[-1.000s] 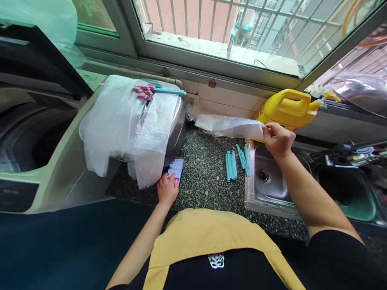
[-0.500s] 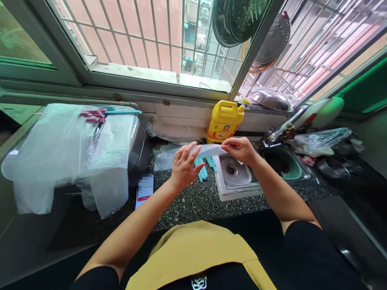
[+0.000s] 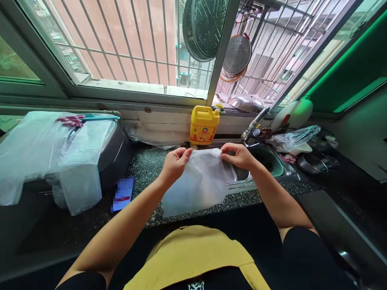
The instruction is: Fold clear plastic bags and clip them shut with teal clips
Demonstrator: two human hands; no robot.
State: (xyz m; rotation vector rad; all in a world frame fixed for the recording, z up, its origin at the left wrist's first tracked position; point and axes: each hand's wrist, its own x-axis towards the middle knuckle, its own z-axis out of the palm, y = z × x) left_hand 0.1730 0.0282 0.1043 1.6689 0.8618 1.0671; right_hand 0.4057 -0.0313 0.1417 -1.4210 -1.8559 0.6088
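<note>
Translucent plastic (image 3: 196,189), sheet or bag I cannot tell, takes centre stage in the head view, spread above the speckled surface (image 3: 142,173) and covering part of the steel sink (image 3: 242,174)! Left hand (image 3: 175,163): fingers curled, thumb pressed down, gripping the upper left corner. Right hand (image 3: 237,156): thumb and forefinger closed in a pinch on the upper right corner. So the top edge runs between the two hands, the rest falling toward the person; whether its lower edge touches down, I cannot tell. Just behind stands a yellow jug (image 3: 204,125), upright. Over on the left, a phone (image 3: 122,195) lies near a dark appliance (image 3: 115,157) draped with whitish plastic (image 3: 39,137), and on top sit pink clips (image 3: 72,120) beside teal ones
</note>
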